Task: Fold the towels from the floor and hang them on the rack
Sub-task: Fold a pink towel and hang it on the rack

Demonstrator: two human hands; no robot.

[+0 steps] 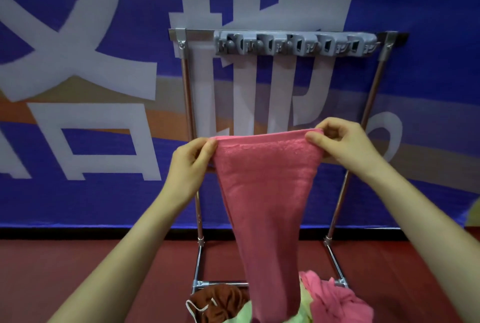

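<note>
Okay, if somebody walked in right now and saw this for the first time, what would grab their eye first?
Most likely the pink towel, held up at centre by its top corners between the left hand and right hand and hanging down long. Behind it stands the metal rack with grey clips on its top bar, against a blue banner with huge white characters. At the bottom, a heap of towels in brown, green and pink lies on the red floor.

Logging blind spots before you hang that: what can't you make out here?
Head view only:
- Heap of crumpled towels: count unclear, cut by the bottom edge and covered by the held pink terry towel.
- Grey plastic clips on the chrome rack: too blurred to tell their state.
</note>
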